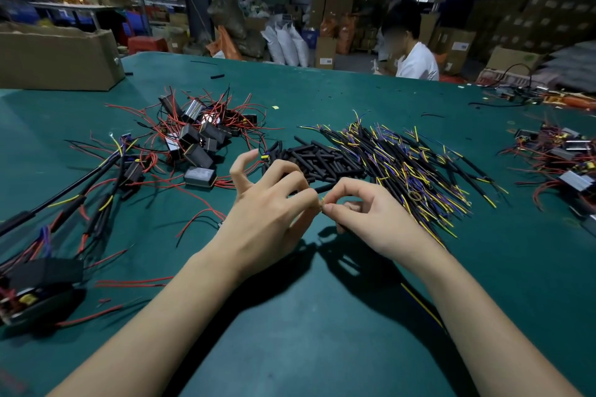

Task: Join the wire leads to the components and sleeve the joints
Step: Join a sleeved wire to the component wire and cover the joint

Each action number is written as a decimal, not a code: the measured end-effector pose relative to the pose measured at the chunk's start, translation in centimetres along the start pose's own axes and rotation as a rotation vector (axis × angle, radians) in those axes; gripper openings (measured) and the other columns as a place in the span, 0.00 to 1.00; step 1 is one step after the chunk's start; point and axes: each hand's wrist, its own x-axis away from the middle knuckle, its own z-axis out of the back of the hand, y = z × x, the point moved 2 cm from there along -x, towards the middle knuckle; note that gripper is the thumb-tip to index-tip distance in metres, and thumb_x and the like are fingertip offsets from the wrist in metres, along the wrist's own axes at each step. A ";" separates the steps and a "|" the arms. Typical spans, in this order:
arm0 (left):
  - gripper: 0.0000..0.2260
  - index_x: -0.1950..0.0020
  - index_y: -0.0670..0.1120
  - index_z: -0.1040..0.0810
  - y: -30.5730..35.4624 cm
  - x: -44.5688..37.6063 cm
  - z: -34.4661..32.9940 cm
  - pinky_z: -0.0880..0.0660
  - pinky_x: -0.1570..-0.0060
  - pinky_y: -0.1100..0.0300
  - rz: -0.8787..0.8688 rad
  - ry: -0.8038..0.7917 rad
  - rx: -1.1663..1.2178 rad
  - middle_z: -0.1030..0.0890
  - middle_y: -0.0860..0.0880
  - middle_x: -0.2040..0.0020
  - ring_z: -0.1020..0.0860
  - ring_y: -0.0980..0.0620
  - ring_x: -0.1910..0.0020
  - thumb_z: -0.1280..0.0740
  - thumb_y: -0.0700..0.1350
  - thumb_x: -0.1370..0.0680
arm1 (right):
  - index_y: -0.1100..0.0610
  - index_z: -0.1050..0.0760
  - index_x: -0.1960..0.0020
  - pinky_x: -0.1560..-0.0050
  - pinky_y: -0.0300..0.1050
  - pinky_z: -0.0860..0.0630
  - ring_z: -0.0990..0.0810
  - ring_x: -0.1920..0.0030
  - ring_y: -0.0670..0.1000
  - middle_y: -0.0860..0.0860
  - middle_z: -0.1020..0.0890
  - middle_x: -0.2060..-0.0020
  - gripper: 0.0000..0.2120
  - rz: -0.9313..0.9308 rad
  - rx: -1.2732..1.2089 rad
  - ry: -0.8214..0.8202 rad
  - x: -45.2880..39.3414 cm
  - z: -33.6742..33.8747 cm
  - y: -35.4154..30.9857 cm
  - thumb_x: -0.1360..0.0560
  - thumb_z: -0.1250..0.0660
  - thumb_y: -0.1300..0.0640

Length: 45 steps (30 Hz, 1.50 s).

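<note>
My left hand [274,200] and right hand [364,206] meet just above the green table [322,332], fingertips almost touching, because the joint I'm working on is tiny and needs both pinches close together. My left thumb and forefinger are curled tight on the bare wire ends [321,202], with the other left fingers fanned up out of the way; my right thumb and forefinger pinch the same spot from the other side, the remaining fingers loosely curled. A black lead [325,187] runs up from between my fingertips, and a yellow wire [422,304] trails back under my right forearm. I judge I'm twisting the ends together, with sleeving yet to come. Just beyond my fingers lies the pile of black sleeves [319,159], kept within easy reach for that next step. To the right of it spreads the heap of yellow and purple leads [419,164], my supply. Beyond my left hand sit the black box components [196,138] tangled in red wires, and further left lie finished-looking bundles [96,190]. Farther off stands a cardboard box [58,58], and across the table another person [412,55] sits.
</note>
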 end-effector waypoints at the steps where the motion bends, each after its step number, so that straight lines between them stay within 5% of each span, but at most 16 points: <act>1: 0.04 0.59 0.52 0.22 0.1 0.1 0.0 0.47 0.37 0.43 0.029 -0.016 0.033 0.23 0.56 0.60 0.23 0.51 0.47 0.33 0.47 0.25 | 0.54 0.25 0.59 0.72 0.38 0.40 0.36 0.74 0.48 0.56 0.29 0.72 0.06 0.042 0.044 0.020 -0.1 -0.1 0.0 0.24 0.32 0.60; 5: 0.04 0.60 0.54 0.23 0.2 0.3 -0.3 0.51 0.35 0.47 0.251 -0.076 0.229 0.24 0.58 0.60 0.27 0.56 0.47 0.33 0.50 0.25 | 0.53 0.25 0.62 0.64 0.34 0.34 0.26 0.66 0.45 0.49 0.23 0.59 0.08 0.241 0.245 0.136 -0.1 -0.6 -0.5 0.28 0.31 0.65; 9: 0.09 0.65 0.57 0.26 -0.2 0.4 -0.6 0.52 0.34 0.51 0.502 -0.173 0.439 0.22 0.59 0.58 0.31 0.63 0.46 0.30 0.51 0.26 | 0.55 0.27 0.61 0.61 0.50 0.27 0.25 0.61 0.50 0.47 0.25 0.55 0.04 0.478 0.583 0.193 0.4 -1.1 -1.1 0.30 0.34 0.62; 12: 0.08 0.69 0.58 0.23 -1.1 0.1 -0.5 0.43 0.40 0.54 0.689 -0.262 0.737 0.23 0.63 0.62 0.28 0.63 0.51 0.26 0.53 0.31 | 0.59 0.26 0.61 0.63 0.47 0.29 0.24 0.62 0.55 0.54 0.22 0.57 0.03 0.726 0.855 0.291 0.6 -1.8 -1.8 0.30 0.35 0.66; 16: 0.09 0.69 0.52 0.19 -1.4 -0.2 0.2 0.33 0.51 0.61 0.770 -0.322 1.219 0.20 0.57 0.67 0.25 0.62 0.63 0.27 0.42 0.30 | 0.61 0.24 0.61 0.64 0.47 0.30 0.24 0.64 0.56 0.55 0.21 0.59 0.03 0.837 0.968 0.361 0.6 -2.0 -2.1 0.30 0.33 0.67; 20: 0.05 0.64 0.59 0.20 -1.3 0.6 0.1 0.44 0.38 0.54 0.631 -0.221 0.634 0.20 0.61 0.57 0.26 0.64 0.49 0.27 0.54 0.29 | 0.60 0.24 0.57 0.60 0.52 0.26 0.24 0.60 0.52 0.51 0.23 0.59 0.02 0.601 0.629 0.221 0.5 -1.5 -1.0 0.26 0.34 0.63; 23: 0.03 0.59 0.60 0.21 -0.7 0.7 0.4 0.53 0.35 0.52 0.411 -0.080 0.362 0.23 0.59 0.55 0.29 0.61 0.45 0.28 0.53 0.27 | 0.58 0.24 0.56 0.58 0.40 0.29 0.25 0.59 0.45 0.47 0.23 0.60 0.01 0.493 0.470 0.187 0.3 -1.4 -0.4 0.26 0.34 0.61; 28: 0.02 0.58 0.57 0.21 -0.7 0.8 0.5 0.52 0.35 0.48 0.283 -0.016 0.297 0.23 0.59 0.58 0.27 0.57 0.47 0.31 0.52 0.28 | 0.57 0.22 0.56 0.57 0.29 0.33 0.24 0.60 0.42 0.47 0.20 0.60 0.02 0.440 0.373 0.152 0.1 -1.2 -0.7 0.28 0.32 0.60; 34: 0.02 0.57 0.56 0.22 -0.6 0.7 0.7 0.51 0.35 0.48 0.259 0.003 0.298 0.25 0.59 0.60 0.27 0.58 0.48 0.32 0.52 0.27 | 0.57 0.20 0.56 0.54 0.54 0.25 0.21 0.60 0.52 0.50 0.18 0.63 0.03 0.252 0.084 0.087 -0.1 -0.4 -0.4 0.25 0.31 0.62; 39: 0.02 0.57 0.54 0.22 -0.3 0.7 1.0 0.49 0.36 0.46 0.230 -0.001 0.291 0.25 0.58 0.60 0.26 0.57 0.49 0.32 0.51 0.27 | 0.54 0.22 0.59 0.55 0.53 0.25 0.22 0.62 0.50 0.49 0.19 0.65 0.05 0.191 0.004 0.037 -0.1 -0.6 -0.5 0.25 0.30 0.61; 43: 0.02 0.58 0.55 0.21 -0.3 0.7 1.0 0.49 0.36 0.46 0.226 -0.020 0.285 0.25 0.58 0.60 0.25 0.56 0.49 0.31 0.51 0.27 | 0.54 0.22 0.59 0.57 0.57 0.26 0.22 0.62 0.60 0.51 0.19 0.65 0.06 0.212 0.080 0.037 0.0 -0.6 -0.6 0.25 0.30 0.62; 45: 0.02 0.59 0.55 0.20 -0.4 0.7 1.0 0.49 0.36 0.46 0.238 -0.030 0.284 0.24 0.58 0.60 0.25 0.56 0.49 0.30 0.52 0.28 | 0.54 0.23 0.60 0.58 0.54 0.26 0.23 0.64 0.53 0.46 0.21 0.66 0.06 0.282 0.204 0.054 0.1 -0.6 -0.9 0.26 0.30 0.62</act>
